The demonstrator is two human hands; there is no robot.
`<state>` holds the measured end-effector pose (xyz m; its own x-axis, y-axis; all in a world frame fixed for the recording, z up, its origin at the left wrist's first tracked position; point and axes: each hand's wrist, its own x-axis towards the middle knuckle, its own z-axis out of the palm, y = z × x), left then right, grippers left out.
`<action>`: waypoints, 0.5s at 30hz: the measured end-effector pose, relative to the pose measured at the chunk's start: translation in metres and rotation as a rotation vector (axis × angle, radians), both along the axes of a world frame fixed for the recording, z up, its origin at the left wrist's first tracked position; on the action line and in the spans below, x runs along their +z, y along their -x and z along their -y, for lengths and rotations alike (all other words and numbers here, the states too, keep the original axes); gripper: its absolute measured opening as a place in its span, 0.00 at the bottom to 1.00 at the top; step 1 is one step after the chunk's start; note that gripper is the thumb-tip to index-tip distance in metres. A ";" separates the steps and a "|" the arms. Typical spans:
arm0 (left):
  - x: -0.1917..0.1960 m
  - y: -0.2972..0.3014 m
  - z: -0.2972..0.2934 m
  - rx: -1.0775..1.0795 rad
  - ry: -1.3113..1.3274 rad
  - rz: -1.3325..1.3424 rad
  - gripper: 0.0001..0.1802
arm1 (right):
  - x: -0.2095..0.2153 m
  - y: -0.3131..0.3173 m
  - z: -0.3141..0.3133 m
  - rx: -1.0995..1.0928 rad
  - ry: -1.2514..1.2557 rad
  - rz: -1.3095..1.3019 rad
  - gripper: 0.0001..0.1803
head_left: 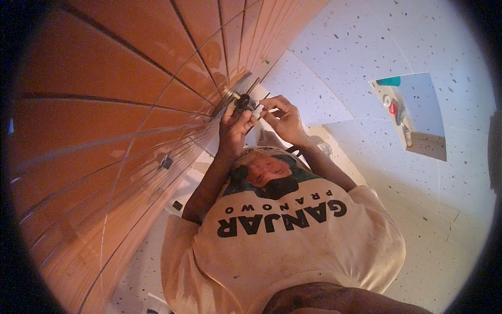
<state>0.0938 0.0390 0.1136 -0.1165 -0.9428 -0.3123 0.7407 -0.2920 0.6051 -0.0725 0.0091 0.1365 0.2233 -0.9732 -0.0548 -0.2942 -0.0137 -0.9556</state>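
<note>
At the edge of an orange-brown panel with dark grooves [130, 68], my two hands meet around a small fitting. My left hand [234, 131] is closed, with its fingertips against a dark round part [243, 101] that has a short brass-coloured piece [235, 96] beside it. A grey metal plate [230, 99] lies behind these, partly hidden by my fingers. Just to the right, my right hand [284, 121] pinches a thin dark rod [260, 99] close to the fitting. The exact kind of fitting is too small to tell.
Pale speckled tiles [345, 57] cover the wall on the right. Set into it is a four-sided recess or mirror [426, 110] showing a teal item and a red round item. A small dark block [166, 161] sits on the panel at lower left.
</note>
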 end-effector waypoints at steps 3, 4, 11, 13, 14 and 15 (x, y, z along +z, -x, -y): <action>-0.003 0.001 0.001 0.005 0.016 0.015 0.18 | 0.001 -0.007 0.002 0.050 0.023 -0.037 0.22; -0.005 0.002 0.001 0.004 0.020 0.019 0.18 | 0.001 -0.009 0.003 0.050 0.029 -0.024 0.22; 0.011 0.002 0.005 -0.039 0.024 0.038 0.18 | -0.008 -0.015 0.012 0.088 0.049 0.007 0.23; 0.010 0.000 0.005 -0.059 0.012 0.019 0.18 | -0.006 -0.018 0.012 0.059 0.058 0.020 0.24; 0.005 0.000 0.006 -0.052 0.003 -0.028 0.18 | -0.003 -0.021 0.013 0.046 0.062 0.029 0.24; -0.002 0.000 0.007 -0.045 -0.006 -0.075 0.18 | 0.000 -0.023 0.014 0.040 0.065 0.025 0.24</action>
<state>0.0937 0.0322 0.1112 -0.1815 -0.9344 -0.3065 0.7699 -0.3290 0.5469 -0.0497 -0.0045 0.1362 0.2623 -0.9649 0.0138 -0.2686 -0.0867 -0.9593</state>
